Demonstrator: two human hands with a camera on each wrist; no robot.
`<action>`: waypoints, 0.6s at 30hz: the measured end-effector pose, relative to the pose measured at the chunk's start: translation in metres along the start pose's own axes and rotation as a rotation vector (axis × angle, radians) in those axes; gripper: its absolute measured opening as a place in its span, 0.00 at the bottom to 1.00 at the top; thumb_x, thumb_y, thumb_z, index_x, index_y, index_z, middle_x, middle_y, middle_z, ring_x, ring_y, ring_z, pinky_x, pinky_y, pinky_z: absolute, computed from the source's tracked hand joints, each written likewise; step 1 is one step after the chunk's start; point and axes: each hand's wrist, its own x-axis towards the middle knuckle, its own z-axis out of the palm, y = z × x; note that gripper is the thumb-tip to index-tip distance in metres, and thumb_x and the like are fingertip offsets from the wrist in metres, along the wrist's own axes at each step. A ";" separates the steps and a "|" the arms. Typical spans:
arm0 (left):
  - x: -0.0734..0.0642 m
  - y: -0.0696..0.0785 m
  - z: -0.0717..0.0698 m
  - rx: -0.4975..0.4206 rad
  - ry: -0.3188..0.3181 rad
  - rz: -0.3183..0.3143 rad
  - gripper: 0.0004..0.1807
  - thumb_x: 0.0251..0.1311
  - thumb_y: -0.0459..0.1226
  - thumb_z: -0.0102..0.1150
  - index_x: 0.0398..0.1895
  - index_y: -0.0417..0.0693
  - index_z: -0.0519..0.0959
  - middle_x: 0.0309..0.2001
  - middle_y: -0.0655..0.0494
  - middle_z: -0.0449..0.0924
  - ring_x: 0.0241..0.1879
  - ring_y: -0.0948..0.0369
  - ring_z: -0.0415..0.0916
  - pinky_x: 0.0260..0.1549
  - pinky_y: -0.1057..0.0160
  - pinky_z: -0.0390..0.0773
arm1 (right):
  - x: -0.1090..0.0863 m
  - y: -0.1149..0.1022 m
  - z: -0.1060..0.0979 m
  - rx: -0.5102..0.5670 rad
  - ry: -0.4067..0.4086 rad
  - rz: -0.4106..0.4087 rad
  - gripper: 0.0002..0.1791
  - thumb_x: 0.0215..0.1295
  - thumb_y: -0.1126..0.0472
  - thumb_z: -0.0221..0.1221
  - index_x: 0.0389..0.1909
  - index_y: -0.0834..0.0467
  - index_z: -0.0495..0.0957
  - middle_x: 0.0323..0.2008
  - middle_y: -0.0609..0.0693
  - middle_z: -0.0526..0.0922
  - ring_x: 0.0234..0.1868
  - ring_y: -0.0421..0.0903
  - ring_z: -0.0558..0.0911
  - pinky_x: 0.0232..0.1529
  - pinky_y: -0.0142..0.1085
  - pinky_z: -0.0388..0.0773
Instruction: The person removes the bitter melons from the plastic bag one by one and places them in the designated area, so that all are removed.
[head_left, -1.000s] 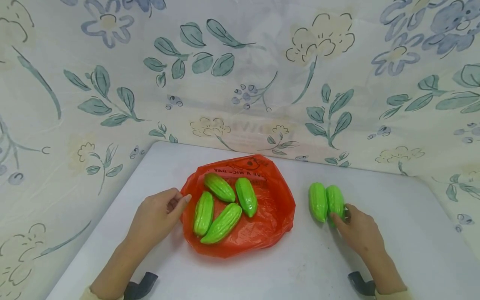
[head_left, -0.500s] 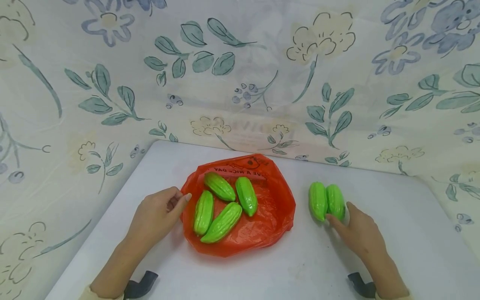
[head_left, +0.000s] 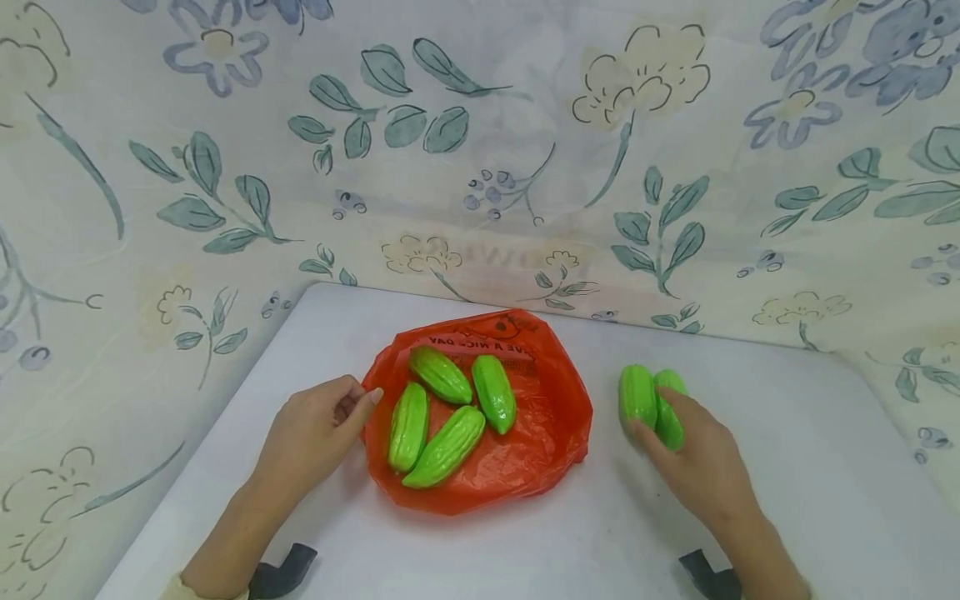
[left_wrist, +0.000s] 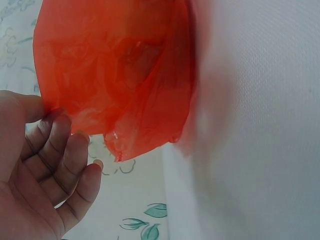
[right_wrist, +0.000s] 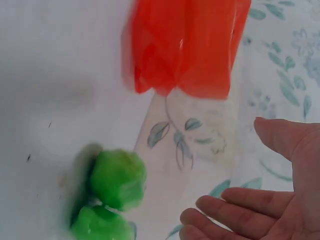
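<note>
By the thumb and forefinger of the left hand [head_left: 311,425], the left rim of the red bag [head_left: 536,467] was pinched; the right hand [head_left: 708,458], fingers parted and nothing gripped, was held just beside two green gourds [head_left: 637,393], right of the bag. Inside it, four gourds [head_left: 448,448] were contained. All were judged light, firm, slick, best grasped mid-length.

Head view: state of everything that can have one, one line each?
Red bag: open, mouth spread wide
Four green gourds: lying inside the bag
Two other gourds: lying side by side on the white table, outside the bag
Left hand: pinching the bag's rim
Right hand: over the two gourds, holding nothing
</note>
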 end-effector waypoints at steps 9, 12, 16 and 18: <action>0.000 -0.001 0.000 -0.026 0.001 -0.004 0.09 0.71 0.43 0.66 0.36 0.49 0.81 0.26 0.62 0.78 0.28 0.61 0.74 0.26 0.67 0.78 | -0.003 -0.027 0.008 0.066 -0.003 -0.132 0.34 0.69 0.51 0.69 0.71 0.60 0.73 0.67 0.61 0.77 0.68 0.62 0.75 0.58 0.60 0.79; 0.001 -0.001 0.000 -0.023 0.001 -0.004 0.08 0.71 0.43 0.66 0.36 0.49 0.81 0.25 0.62 0.78 0.27 0.61 0.73 0.26 0.67 0.78 | -0.001 -0.036 0.011 0.078 -0.026 -0.144 0.34 0.69 0.50 0.69 0.71 0.58 0.73 0.68 0.59 0.77 0.69 0.61 0.74 0.59 0.60 0.78; 0.001 -0.001 0.001 -0.023 0.000 -0.004 0.08 0.71 0.43 0.66 0.36 0.49 0.81 0.24 0.62 0.77 0.27 0.60 0.72 0.25 0.67 0.77 | 0.002 -0.050 0.020 0.084 -0.053 -0.182 0.35 0.66 0.48 0.71 0.69 0.57 0.75 0.66 0.56 0.79 0.67 0.58 0.77 0.58 0.57 0.79; 0.000 0.000 0.002 -0.023 -0.005 -0.006 0.08 0.71 0.43 0.65 0.36 0.49 0.81 0.24 0.62 0.77 0.26 0.60 0.72 0.25 0.67 0.78 | 0.002 -0.055 0.026 0.081 -0.062 -0.220 0.36 0.65 0.47 0.73 0.69 0.58 0.75 0.64 0.55 0.81 0.66 0.57 0.79 0.57 0.55 0.81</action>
